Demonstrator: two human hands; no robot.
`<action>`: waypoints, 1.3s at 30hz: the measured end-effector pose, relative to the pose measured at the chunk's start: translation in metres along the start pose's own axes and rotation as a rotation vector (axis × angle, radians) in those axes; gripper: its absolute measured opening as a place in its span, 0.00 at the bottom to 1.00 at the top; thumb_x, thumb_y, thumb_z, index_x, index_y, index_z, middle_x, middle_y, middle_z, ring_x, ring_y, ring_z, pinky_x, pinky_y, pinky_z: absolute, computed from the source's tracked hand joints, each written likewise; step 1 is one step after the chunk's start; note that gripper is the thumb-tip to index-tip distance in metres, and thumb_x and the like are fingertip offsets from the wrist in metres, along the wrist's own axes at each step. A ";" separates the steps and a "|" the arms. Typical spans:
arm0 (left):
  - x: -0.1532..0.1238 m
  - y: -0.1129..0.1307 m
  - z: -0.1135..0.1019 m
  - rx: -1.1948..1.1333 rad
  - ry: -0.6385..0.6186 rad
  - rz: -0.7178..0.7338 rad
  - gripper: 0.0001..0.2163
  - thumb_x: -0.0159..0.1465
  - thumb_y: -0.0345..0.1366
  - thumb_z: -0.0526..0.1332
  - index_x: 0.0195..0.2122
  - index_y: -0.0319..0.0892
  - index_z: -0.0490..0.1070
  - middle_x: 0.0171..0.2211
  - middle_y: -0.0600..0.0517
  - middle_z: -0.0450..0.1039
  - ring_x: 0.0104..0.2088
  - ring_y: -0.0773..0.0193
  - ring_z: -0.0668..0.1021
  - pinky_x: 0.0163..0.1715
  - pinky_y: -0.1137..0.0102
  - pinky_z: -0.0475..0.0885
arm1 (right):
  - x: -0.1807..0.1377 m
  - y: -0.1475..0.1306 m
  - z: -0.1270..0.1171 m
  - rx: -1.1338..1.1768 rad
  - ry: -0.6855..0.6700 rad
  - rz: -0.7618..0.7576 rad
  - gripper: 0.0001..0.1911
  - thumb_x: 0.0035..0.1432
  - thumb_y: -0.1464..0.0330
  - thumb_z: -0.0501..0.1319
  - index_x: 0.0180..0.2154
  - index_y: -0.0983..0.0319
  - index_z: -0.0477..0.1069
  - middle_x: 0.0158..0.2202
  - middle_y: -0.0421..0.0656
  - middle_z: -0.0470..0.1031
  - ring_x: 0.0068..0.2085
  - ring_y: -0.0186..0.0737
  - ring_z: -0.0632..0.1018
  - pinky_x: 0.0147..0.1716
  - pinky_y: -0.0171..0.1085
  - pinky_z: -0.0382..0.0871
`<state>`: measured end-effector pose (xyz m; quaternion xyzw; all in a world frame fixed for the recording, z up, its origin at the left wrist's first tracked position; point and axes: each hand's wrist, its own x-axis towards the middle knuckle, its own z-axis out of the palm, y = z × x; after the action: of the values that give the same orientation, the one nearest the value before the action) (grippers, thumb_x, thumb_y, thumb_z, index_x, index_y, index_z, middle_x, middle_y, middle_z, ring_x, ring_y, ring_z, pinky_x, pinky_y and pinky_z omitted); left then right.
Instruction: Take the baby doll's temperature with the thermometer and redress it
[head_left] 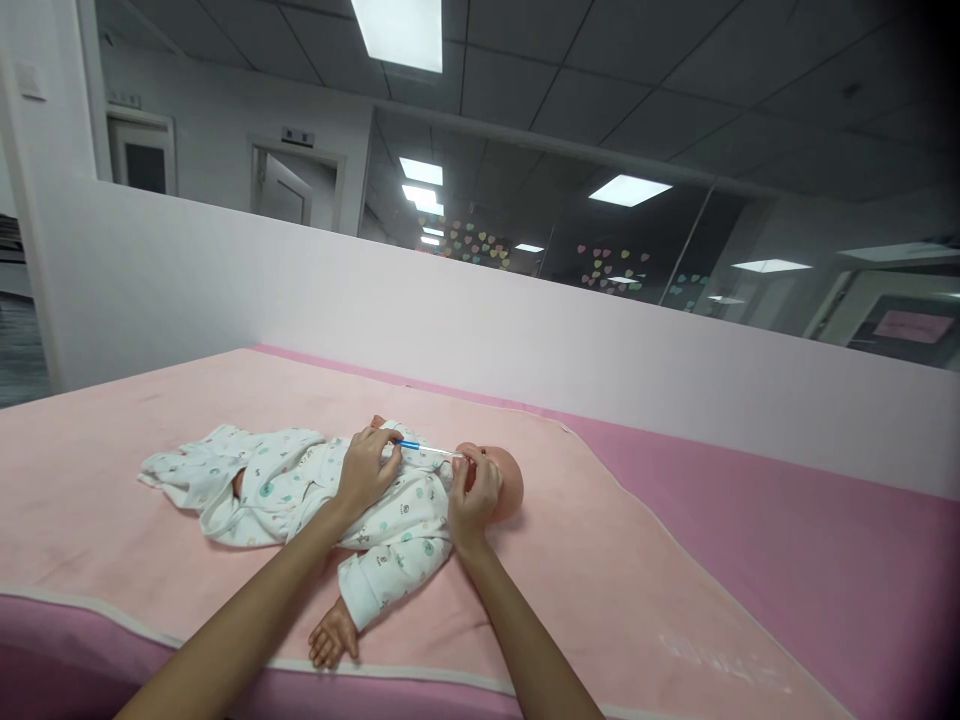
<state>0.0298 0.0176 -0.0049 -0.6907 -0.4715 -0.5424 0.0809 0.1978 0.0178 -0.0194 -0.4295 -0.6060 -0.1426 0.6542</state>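
Note:
A baby doll (411,500) in a white patterned romper lies on its back, its bald head (510,485) to the right. Above its chest is a slim thermometer (429,449) with a blue end and a clear, whitish shaft. My left hand (367,467) pinches the blue end, with the wrist over the doll's belly. By the doll's face, my right hand (474,495) has its fingers closed at the thermometer's other end and hides part of the face. The doll's near hand (334,636) rests palm up close to the front edge.
A peach pad (600,590) with a pale border covers much of the pink padded surface (787,510). Behind it rises a low white wall (480,320) topped by glass panels with heart stickers (480,245). A doorway (289,190) is at the back left.

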 end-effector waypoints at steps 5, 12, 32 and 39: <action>0.000 0.000 -0.001 -0.014 -0.005 0.003 0.06 0.60 0.32 0.53 0.36 0.43 0.68 0.34 0.53 0.71 0.38 0.61 0.70 0.40 0.67 0.62 | 0.000 0.000 0.000 0.000 -0.008 0.010 0.10 0.60 0.68 0.49 0.38 0.62 0.67 0.36 0.44 0.72 0.40 0.41 0.69 0.43 0.41 0.61; 0.001 -0.002 -0.001 -0.056 -0.026 -0.005 0.09 0.64 0.35 0.49 0.36 0.43 0.67 0.34 0.53 0.71 0.37 0.62 0.69 0.40 0.67 0.62 | 0.001 -0.001 -0.002 0.010 -0.021 0.013 0.09 0.60 0.67 0.50 0.36 0.62 0.67 0.33 0.44 0.71 0.37 0.40 0.69 0.41 0.41 0.61; 0.000 0.028 0.001 -0.009 -0.136 0.236 0.10 0.65 0.34 0.48 0.42 0.43 0.67 0.40 0.49 0.70 0.42 0.61 0.69 0.44 0.65 0.62 | 0.033 -0.035 -0.115 -0.203 0.301 0.043 0.09 0.56 0.68 0.55 0.34 0.62 0.72 0.33 0.46 0.75 0.37 0.41 0.74 0.42 0.43 0.65; -0.009 0.030 0.020 -0.011 -0.399 0.296 0.12 0.61 0.32 0.52 0.44 0.46 0.69 0.42 0.50 0.70 0.44 0.59 0.69 0.46 0.62 0.62 | -0.065 0.008 -0.165 -0.825 0.091 -0.138 0.08 0.51 0.69 0.55 0.32 0.54 0.72 0.25 0.40 0.74 0.32 0.44 0.72 0.47 0.55 0.52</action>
<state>0.0662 0.0090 -0.0079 -0.8460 -0.3689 -0.3800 0.0612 0.2995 -0.1209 -0.0651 -0.6071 -0.4960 -0.4356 0.4423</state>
